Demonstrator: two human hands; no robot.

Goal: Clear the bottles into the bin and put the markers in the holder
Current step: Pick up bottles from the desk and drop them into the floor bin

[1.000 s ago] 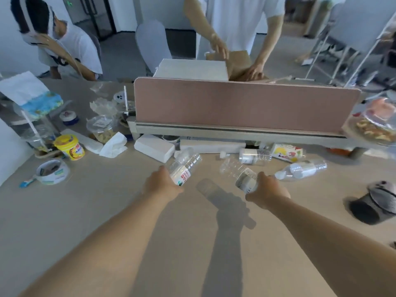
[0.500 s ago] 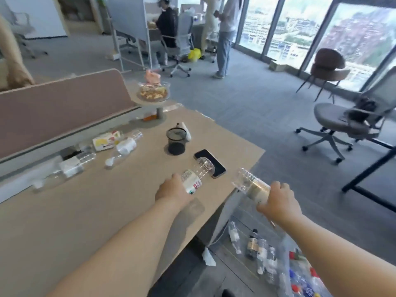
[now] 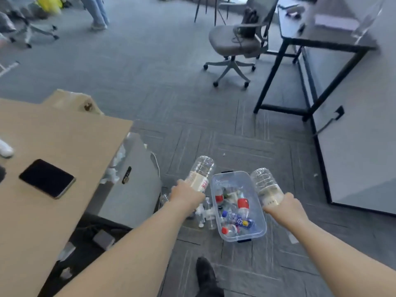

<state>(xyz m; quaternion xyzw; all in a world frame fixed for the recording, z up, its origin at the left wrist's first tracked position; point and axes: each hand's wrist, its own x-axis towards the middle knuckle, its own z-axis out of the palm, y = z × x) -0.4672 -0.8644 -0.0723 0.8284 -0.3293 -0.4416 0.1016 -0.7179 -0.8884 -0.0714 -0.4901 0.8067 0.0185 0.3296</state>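
Note:
A clear plastic bin stands on the floor beside the desk, with several bottles inside. My left hand grips a clear bottle with a white and red label, held base-up just left of the bin. My right hand grips a second clear bottle, base-up, over the bin's right rim. Neither markers nor holder are in view.
The wooden desk fills the left, with a black phone on it. A few loose bottles lie on the carpet left of the bin. An office chair and a black-legged table stand behind. My shoe is below.
My view has swung right and down from the desk to the floor. Both hands have carried their bottles off the desk and now hold them over the bin.

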